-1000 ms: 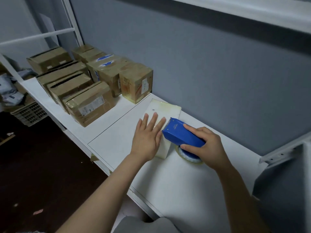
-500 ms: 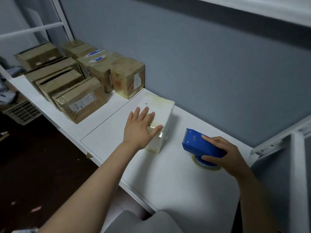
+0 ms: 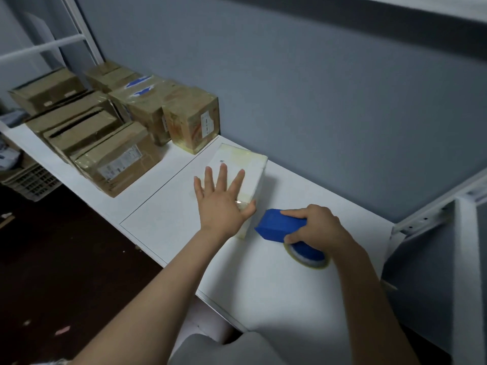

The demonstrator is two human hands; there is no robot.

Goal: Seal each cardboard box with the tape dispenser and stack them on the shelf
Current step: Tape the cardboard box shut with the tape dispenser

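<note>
A white box with yellowish tape on its top lies on the white shelf surface. My left hand presses flat on the near end of the box, fingers spread and straight. My right hand grips the blue tape dispenser, which sits just right of the box's near corner. Its tape roll rests on the shelf under my hand.
Several brown cardboard boxes stand in rows at the left end of the shelf, the nearest to the white box being a taped cube. A grey wall runs behind. A white metal frame rises at right. A plastic crate sits below left.
My right hand pulled the dispenser off the box to the right, then brought it back close to the box's near corner. My left hand stays pressed on the box.
</note>
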